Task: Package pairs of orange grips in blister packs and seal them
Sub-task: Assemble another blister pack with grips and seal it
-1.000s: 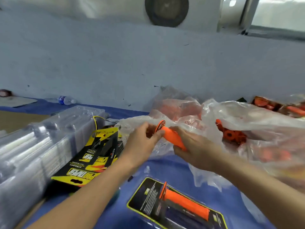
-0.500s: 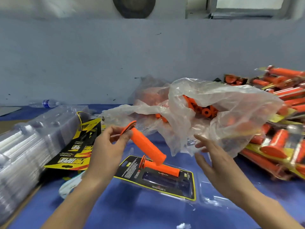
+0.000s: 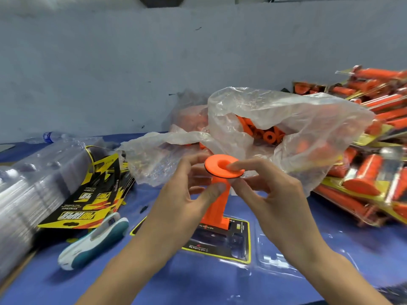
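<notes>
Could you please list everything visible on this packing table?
Orange grip: one, orange, held upright over the open pack.
Open blister pack: one, clear with black-yellow card, below the hands.
Plastic bag: one, clear, behind the hands, holding loose grips.
Filled packs: a pile, orange and yellow, far right.
Printed cards: a stack, black and yellow, left.
Blister shells: a stack, clear, far left.
Hand tool: one, white and teal, front left.
Water bottle: one, clear, blue label, back left.
Table cover: one, blue, under everything.
Left hand: one, pinching the grip's shaft.
Right hand: one, pinching the grip's flange.
</notes>
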Tool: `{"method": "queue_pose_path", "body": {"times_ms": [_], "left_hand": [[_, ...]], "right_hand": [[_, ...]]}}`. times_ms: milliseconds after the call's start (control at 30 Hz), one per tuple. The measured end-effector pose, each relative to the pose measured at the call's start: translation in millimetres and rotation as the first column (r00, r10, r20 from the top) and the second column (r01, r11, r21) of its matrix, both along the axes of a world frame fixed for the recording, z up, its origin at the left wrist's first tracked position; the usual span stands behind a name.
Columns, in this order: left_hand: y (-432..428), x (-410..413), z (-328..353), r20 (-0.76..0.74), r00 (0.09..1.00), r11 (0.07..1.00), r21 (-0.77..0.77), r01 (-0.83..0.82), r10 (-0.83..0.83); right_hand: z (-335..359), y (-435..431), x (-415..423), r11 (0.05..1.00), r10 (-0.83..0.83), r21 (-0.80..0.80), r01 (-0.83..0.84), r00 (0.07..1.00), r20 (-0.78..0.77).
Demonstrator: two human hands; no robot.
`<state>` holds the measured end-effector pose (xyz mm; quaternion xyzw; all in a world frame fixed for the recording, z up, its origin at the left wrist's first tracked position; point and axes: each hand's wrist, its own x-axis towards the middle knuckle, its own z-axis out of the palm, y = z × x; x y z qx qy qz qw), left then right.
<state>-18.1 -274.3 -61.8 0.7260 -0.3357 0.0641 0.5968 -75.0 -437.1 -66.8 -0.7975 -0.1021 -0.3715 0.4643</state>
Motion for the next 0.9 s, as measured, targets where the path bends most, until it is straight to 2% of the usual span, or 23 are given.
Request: {"method": "queue_pose_path", "body": {"times_ms": [167,233,333,400,467,533,600,667,800,900], "left_hand": [[-3,-3,-5,-0.004,1.000,0.997,0.080,-0.007,0.007],[0,0,-4,0.123,0.992,0.986,0.162,-0.050,0.030],[14,10,-2,0.340,0.940,0.932,0.335,-0.139,0.018],[25,17,-6,0.398,0.916,0.865,0.472,-0.171,-0.036],[30,19,-14,0.424,0.900,0.789,0.586,-0.185,-0.104],[28,17,-24,0.448,0.881,0.730,0.652,-0.205,-0.153],[21,15,-31,0.464,0.866,0.656,0.715,-0.243,-0.185],[16,12,-35,0.458,0.861,0.607,0.756,-0.247,-0.219],[11,7,-39,0.507,0.810,0.556,0.781,-0.285,-0.296],[6,9,-48,0.438,0.841,0.536,0.815,-0.222,-0.318]], "right_hand": [[-5,5,2,0.970,0.074,0.235,-0.061,0.996,-0.049],[-7,2,2,0.969,0.102,0.235,-0.076,0.990,-0.100],[-20,-11,-3,0.994,0.102,0.049,-0.093,0.965,-0.243],[-33,-24,-9,0.989,-0.044,-0.145,-0.008,0.937,-0.346],[-46,-35,-16,0.906,-0.263,-0.410,0.107,0.901,-0.345],[-56,-41,-21,0.789,-0.410,-0.594,0.159,0.856,-0.315],[-65,-43,-22,0.734,-0.452,-0.665,0.138,0.830,-0.326],[-70,-41,-23,0.717,-0.463,-0.690,0.103,0.810,-0.360],[-76,-37,-25,0.707,-0.453,-0.703,0.076,0.812,-0.368],[-77,-35,-27,0.702,-0.442,-0.706,0.093,0.834,-0.330]]}}
